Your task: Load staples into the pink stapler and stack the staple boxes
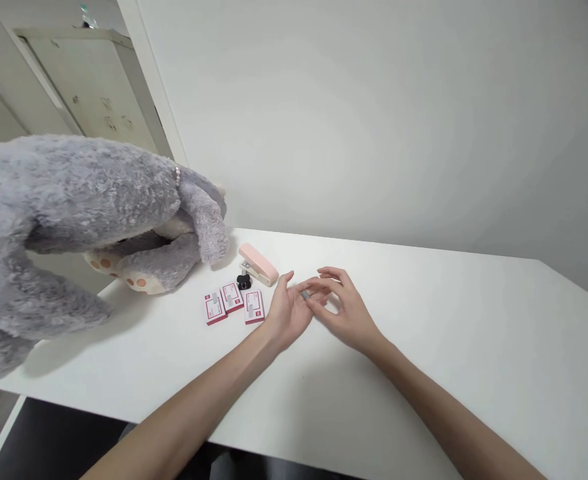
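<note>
Palm up, my left hand (290, 312) is open above the white table, its fingers stretched out and partly covered by the other hand. My right hand (341, 307) reaches across it, thumb and fingers pinched on a small grey strip of staples (305, 295) at the left palm. Just left of my hands lies a pink stapler (260, 263). A black staple remover (244, 281) sits beside it. Three red-and-white staple boxes (214, 308) lie flat in a group nearer to me, each with a grey shape on its top.
A big grey plush toy (84, 193) takes up the left end of the table (424, 373). Behind the table rises a plain wall (354, 120). A worn cabinet (89, 87) stands in the background at the upper left, with a bottle on top.
</note>
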A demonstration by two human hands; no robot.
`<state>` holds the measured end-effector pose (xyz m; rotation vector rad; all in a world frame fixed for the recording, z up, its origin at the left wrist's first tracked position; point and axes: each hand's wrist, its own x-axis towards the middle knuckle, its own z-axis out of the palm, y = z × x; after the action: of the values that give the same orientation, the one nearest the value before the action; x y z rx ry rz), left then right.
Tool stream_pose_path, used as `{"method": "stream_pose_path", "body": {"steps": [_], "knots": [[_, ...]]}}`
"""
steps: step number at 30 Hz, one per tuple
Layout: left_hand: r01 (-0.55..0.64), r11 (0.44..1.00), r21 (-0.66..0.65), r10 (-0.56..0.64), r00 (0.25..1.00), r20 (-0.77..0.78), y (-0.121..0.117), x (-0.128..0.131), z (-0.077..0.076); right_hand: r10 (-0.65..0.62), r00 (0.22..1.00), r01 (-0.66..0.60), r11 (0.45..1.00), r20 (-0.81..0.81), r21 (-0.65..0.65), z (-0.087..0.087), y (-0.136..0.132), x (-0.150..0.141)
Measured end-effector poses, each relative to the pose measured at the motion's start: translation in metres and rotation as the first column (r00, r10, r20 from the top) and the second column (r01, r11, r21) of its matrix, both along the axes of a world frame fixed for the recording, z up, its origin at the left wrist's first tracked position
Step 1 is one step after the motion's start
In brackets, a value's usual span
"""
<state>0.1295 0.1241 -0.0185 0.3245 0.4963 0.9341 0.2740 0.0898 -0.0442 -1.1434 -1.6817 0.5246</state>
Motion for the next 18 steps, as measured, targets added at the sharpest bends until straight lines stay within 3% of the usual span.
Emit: {"method": "stream_pose_path", "body": {"steps": [6, 9, 12, 14, 16, 18], "knots": [[0.103, 0.993, 0.055, -0.103, 0.995, -0.008, -0.002, -0.001, 0.009, 0.010, 0.997, -0.010, 1.000, 0.074, 0.007, -0.004, 0.001, 0.001], [0.121, 0.985, 0.126, -0.112, 0.991, -0.077, -0.002, -0.001, 0.007, -0.002, 1.000, 0.002, 1.000, -0.005, 0.003, -0.002, 0.003, 0.002], [0.122, 0.947, 0.298, -0.037, 0.960, -0.277, -0.007, 0.001, 0.001, -0.076, 0.985, 0.073, 0.997, -0.152, -0.025, 0.001, 0.007, 0.007], [0.164, 0.846, 0.507, 0.135, 0.854, -0.503, -0.016, 0.001, -0.001, -0.163, 0.954, 0.153, 0.987, -0.252, -0.057, 0.003, 0.011, 0.012], [0.296, 0.655, 0.695, 0.417, 0.626, -0.659, -0.028, -0.002, -0.002, -0.245, 0.912, 0.221, 0.969, -0.330, -0.110, 0.004, 0.014, 0.019], [0.474, 0.439, 0.764, 0.694, 0.361, -0.623, -0.043, -0.010, -0.001, -0.304, 0.875, 0.259, 0.951, -0.377, -0.166, 0.004, 0.017, 0.024]]}}
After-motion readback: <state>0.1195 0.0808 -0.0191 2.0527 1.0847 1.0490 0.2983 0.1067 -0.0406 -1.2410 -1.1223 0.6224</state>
